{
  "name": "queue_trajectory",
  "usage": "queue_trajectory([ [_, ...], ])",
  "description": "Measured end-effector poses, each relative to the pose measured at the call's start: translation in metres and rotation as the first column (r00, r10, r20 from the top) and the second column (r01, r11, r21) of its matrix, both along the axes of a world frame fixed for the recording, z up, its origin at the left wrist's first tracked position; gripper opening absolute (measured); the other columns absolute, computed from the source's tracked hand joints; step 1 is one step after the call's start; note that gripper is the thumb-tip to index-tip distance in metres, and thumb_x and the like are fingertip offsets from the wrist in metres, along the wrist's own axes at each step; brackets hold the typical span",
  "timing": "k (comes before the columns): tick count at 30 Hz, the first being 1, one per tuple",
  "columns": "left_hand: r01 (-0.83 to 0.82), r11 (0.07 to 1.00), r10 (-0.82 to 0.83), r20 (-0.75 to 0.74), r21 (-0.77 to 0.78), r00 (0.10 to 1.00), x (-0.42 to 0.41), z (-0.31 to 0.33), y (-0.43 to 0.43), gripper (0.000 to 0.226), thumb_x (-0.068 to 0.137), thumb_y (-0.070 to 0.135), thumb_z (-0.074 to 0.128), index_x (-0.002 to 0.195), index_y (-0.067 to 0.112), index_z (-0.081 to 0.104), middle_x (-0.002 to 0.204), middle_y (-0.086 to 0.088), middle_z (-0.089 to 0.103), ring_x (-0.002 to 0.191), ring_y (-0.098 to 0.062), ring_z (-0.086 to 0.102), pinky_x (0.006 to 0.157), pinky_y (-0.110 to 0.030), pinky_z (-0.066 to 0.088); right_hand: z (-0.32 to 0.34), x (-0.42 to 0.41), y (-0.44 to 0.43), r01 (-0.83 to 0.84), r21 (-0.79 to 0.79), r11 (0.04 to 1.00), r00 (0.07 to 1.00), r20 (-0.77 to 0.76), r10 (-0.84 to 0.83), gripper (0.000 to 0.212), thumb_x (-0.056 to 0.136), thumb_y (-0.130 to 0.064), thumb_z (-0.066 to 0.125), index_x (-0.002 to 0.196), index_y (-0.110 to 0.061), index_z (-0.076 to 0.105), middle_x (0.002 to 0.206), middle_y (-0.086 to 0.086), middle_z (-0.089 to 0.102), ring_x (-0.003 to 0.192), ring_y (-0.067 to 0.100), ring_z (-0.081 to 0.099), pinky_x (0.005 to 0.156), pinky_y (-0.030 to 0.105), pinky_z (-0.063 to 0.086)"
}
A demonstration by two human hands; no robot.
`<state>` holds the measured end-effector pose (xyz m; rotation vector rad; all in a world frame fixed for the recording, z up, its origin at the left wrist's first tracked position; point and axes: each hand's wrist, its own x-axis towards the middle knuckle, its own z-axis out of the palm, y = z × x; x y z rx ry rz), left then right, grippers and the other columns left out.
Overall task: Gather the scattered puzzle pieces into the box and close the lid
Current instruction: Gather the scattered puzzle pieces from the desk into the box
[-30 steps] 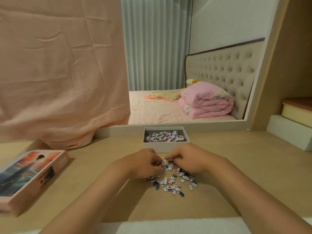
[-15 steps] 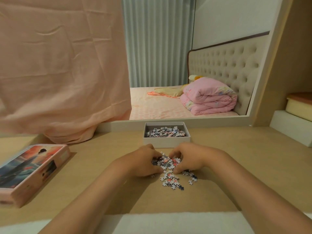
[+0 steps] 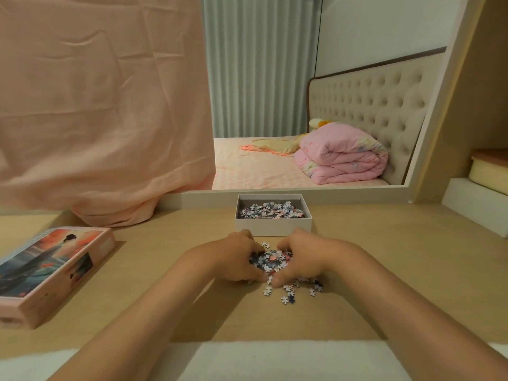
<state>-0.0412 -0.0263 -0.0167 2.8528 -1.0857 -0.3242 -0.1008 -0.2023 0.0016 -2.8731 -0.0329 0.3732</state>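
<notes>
A heap of small puzzle pieces (image 3: 270,260) lies on the wooden desk, cupped between my left hand (image 3: 236,258) and my right hand (image 3: 301,257). Both hands curl around the heap, fingertips nearly meeting at its near side. A few loose pieces (image 3: 291,294) lie scattered just in front of and to the right of my hands. The open white box (image 3: 273,226) stands right behind my hands, with many pieces in it. The box lid (image 3: 52,266), pink with a painted picture, lies picture up at the desk's left edge.
A peach cloth (image 3: 96,105) hangs down to the desk at back left. A mirror frame (image 3: 302,192) runs behind the box. A white step and a cream container (image 3: 486,171) sit at the right. A white strip (image 3: 275,358) borders the desk's near edge.
Both hands have drawn together and scooped the spread pieces into a tight heap between them. Fewer pieces lie loose on the desk. The camera has tipped slightly downward.
</notes>
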Motion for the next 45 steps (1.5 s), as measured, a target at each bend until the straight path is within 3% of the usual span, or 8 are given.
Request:
queue_trajectory([
  [12, -0.005, 0.93, 0.047, 0.105, -0.368, 0.993, -0.001, -0.008, -0.006, 0.023, 0.085, 0.024, 0.072, 0.108, 0.02, 0.071, 0.097, 0.004, 0.065, 0.084, -0.012, 0.055, 0.071, -0.022, 0.04, -0.013, 0.008, -0.002, 0.026, 0.258, 0.966, 0.971, 0.223, -0.086, 0.013, 0.079, -0.027, 0.083, 0.088, -0.024, 0.074, 0.08, -0.011, 0.064, 0.071, 0.005, 0.057, 0.059, 0.017, 0.041],
  [17, -0.067, 0.882, 0.07, -0.012, -0.466, 0.997, 0.008, -0.002, -0.008, 0.014, 0.083, 0.026, 0.076, 0.094, 0.022, 0.068, 0.072, 0.016, 0.056, 0.064, -0.003, 0.049, 0.057, -0.013, 0.033, -0.013, 0.012, -0.007, 0.079, 0.456, 0.887, 0.961, 0.201, -0.189, 0.01, 0.078, -0.016, 0.084, 0.081, -0.016, 0.074, 0.071, -0.001, 0.072, 0.058, 0.013, 0.067, 0.057, 0.027, 0.057],
  [22, -0.179, 0.762, 0.063, -0.204, -0.622, 0.977, 0.032, 0.016, -0.015, 0.012, 0.083, 0.018, 0.077, 0.092, 0.012, 0.071, 0.083, -0.008, 0.068, 0.067, -0.02, 0.069, 0.072, -0.038, 0.06, 0.003, 0.024, -0.016, 0.104, 0.625, 0.774, 0.919, 0.237, -0.314, 0.011, 0.08, -0.009, 0.081, 0.088, -0.008, 0.073, 0.07, 0.005, 0.071, 0.055, 0.017, 0.067, 0.042, 0.017, 0.045],
  [29, -0.214, 0.629, 0.108, -0.189, -0.747, 0.976, 0.072, 0.029, -0.029, 0.009, 0.086, 0.012, 0.074, 0.093, 0.008, 0.071, 0.084, -0.023, 0.067, 0.062, -0.015, 0.063, 0.071, -0.036, 0.06, 0.02, 0.069, -0.019, 0.085, 0.69, 0.719, 0.849, 0.328, -0.415, 0.012, 0.076, -0.006, 0.084, 0.085, -0.009, 0.075, 0.077, 0.007, 0.07, 0.056, 0.021, 0.069, 0.063, 0.034, 0.062],
  [33, -0.16, 0.644, 0.152, -0.08, -0.748, 0.985, 0.089, 0.02, -0.032, 0.012, 0.086, 0.015, 0.072, 0.098, 0.016, 0.072, 0.084, -0.005, 0.072, 0.072, -0.014, 0.064, 0.076, -0.039, 0.057, 0.011, 0.09, -0.015, 0.077, 0.62, 0.78, 0.81, 0.417, -0.412, 0.008, 0.082, -0.008, 0.078, 0.087, -0.015, 0.076, 0.078, 0.003, 0.071, 0.052, 0.013, 0.064, 0.055, 0.026, 0.055],
  [37, -0.118, 0.725, 0.094, -0.073, -0.679, 0.993, 0.095, 0.012, -0.027, 0.032, 0.088, 0.012, 0.069, 0.12, 0.018, 0.067, 0.112, 0.001, 0.072, 0.102, -0.008, 0.066, 0.094, -0.036, 0.054, 0.002, 0.096, -0.016, 0.031, 0.414, 0.91, 0.851, 0.466, -0.241, 0.021, 0.094, -0.019, 0.065, 0.113, -0.021, 0.075, 0.097, -0.001, 0.075, 0.085, 0.013, 0.066, 0.076, 0.027, 0.048],
  [41, -0.076, 0.797, 0.12, 0.034, -0.6, 0.992, 0.092, 0.009, -0.023, 0.033, 0.094, 0.016, 0.062, 0.125, 0.025, 0.065, 0.123, 0.005, 0.067, 0.109, -0.009, 0.062, 0.097, -0.032, 0.05, 0.003, 0.09, -0.023, 0.008, 0.377, 0.926, 0.854, 0.48, -0.203, 0.023, 0.098, -0.021, 0.059, 0.115, -0.025, 0.074, 0.08, -0.01, 0.068, 0.076, 0.009, 0.062, 0.067, 0.024, 0.045],
  [45, -0.022, 0.862, 0.115, 0.152, -0.506, 0.982, 0.087, 0.008, -0.022, 0.03, 0.096, 0.026, 0.055, 0.124, 0.029, 0.066, 0.125, 0.007, 0.065, 0.112, -0.014, 0.059, 0.097, -0.032, 0.046, 0.005, 0.089, -0.028, -0.021, 0.354, 0.935, 0.88, 0.451, -0.151, 0.029, 0.101, -0.02, 0.052, 0.125, -0.024, 0.069, 0.103, -0.006, 0.071, 0.087, 0.01, 0.06, 0.078, 0.023, 0.042],
])
